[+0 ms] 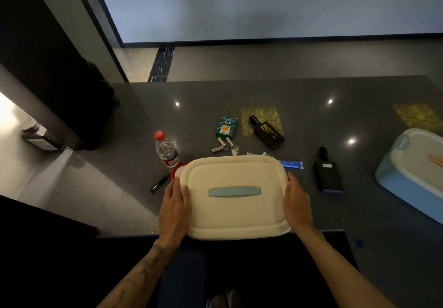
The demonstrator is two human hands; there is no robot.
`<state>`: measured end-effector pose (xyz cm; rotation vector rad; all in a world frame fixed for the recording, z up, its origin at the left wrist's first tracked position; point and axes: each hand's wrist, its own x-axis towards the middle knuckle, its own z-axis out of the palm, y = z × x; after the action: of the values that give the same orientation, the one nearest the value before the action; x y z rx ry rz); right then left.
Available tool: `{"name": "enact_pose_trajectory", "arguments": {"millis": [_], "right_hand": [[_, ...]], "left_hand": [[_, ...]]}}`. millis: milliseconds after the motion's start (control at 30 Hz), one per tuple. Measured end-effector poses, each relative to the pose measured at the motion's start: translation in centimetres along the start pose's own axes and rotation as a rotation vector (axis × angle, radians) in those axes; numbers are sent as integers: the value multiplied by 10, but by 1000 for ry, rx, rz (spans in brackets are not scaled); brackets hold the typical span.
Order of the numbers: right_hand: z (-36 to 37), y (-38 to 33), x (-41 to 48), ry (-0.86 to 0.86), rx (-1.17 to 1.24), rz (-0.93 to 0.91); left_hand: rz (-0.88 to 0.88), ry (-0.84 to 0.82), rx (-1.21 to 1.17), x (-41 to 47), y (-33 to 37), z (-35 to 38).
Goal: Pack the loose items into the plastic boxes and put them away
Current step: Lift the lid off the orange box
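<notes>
A cream plastic box with a pale blue handle in its lid is in front of me at the table's near edge. My left hand grips its left side and my right hand grips its right side. Behind it lie loose items: several small batteries, a green card pack, a blue sachet, a black bottle and a black device. A second box, blue with a cream lid, sits at the right edge.
A water bottle with a red cap stands left of the box, beside a red round lid and a black pen. The dark table ends just under the box's near side. A dark suitcase stands beyond the table's left corner.
</notes>
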<state>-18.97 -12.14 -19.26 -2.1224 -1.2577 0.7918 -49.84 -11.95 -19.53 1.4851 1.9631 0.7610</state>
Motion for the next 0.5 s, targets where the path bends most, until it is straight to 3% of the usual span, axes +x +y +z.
{"name": "enact_pose_trajectory", "arguments": {"millis": [100, 233, 300, 400, 500], "right_hand": [[-6, 2, 2, 7, 43, 13], [-11, 2, -3, 216, -57, -117], [-8, -1, -7, 139, -81, -114], [2, -8, -10, -56, -51, 86], [3, -10, -15, -20, -40, 94]], "left_hand": [[39, 30, 29, -1, 1, -2], [82, 51, 46, -1, 0, -1], [22, 7, -18, -2, -1, 1], [-50, -47, -87, -4, 0, 6], [-54, -30, -86, -4, 5, 6]]}}
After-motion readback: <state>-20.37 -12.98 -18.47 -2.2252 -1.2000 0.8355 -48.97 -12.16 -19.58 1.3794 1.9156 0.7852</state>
